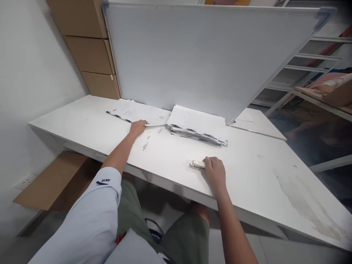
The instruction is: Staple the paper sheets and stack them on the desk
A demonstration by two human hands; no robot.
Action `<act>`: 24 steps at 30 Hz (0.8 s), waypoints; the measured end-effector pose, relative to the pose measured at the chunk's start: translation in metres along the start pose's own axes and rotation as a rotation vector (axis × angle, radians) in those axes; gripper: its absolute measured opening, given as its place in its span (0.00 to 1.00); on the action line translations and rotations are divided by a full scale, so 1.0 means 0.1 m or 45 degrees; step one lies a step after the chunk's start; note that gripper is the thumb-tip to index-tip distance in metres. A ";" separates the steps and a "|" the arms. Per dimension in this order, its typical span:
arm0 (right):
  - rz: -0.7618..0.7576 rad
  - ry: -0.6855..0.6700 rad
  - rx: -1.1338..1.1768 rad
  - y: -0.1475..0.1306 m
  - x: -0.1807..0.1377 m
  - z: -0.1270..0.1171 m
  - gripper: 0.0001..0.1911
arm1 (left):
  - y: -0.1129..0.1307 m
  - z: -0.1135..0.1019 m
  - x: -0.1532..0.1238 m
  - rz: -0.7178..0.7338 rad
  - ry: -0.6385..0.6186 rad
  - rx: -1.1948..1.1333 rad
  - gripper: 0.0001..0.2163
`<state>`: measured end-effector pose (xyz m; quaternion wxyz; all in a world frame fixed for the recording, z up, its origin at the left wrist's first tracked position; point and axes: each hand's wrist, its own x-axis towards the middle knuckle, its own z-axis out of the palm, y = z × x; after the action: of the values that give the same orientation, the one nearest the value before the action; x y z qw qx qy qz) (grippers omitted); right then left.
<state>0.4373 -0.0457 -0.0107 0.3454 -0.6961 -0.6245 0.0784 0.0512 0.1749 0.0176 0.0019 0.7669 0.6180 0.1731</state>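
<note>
Near the worktop's (247, 172) front edge, the right hand (216, 174) closes over a stapler (197, 164), hiding its rear. The left hand (137, 128) lies flat on paper sheets (129, 112) toward the back edge; their print is illegible.

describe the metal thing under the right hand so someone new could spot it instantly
Start at the big whiteboard leaning at the back of the white table. In front of it lies a thick paper stack; nearer the table's front edge, the right hand rests on a small silver stapler. It is the only shiny metal item; everything around it is paper.
</note>
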 end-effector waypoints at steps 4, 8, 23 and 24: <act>-0.009 0.006 0.010 0.00 0.00 0.00 0.22 | 0.08 -0.07 -0.07 -0.056 0.136 -0.018 0.22; -0.013 0.015 0.000 -0.01 -0.02 0.01 0.22 | 0.10 -0.18 -0.31 -0.076 0.277 -0.009 0.21; -0.093 0.285 0.333 -0.79 -1.16 0.23 0.17 | 1.26 -0.16 -2.09 0.845 0.184 -0.689 0.20; 0.031 0.307 0.452 -0.91 -1.37 0.31 0.17 | 1.26 -0.19 -2.15 0.895 0.157 -0.661 0.20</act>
<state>0.3178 -0.1623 -0.0259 0.5338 -0.6363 -0.5465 0.1075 0.1279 -0.0626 0.0061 0.0987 0.8928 0.2546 0.3582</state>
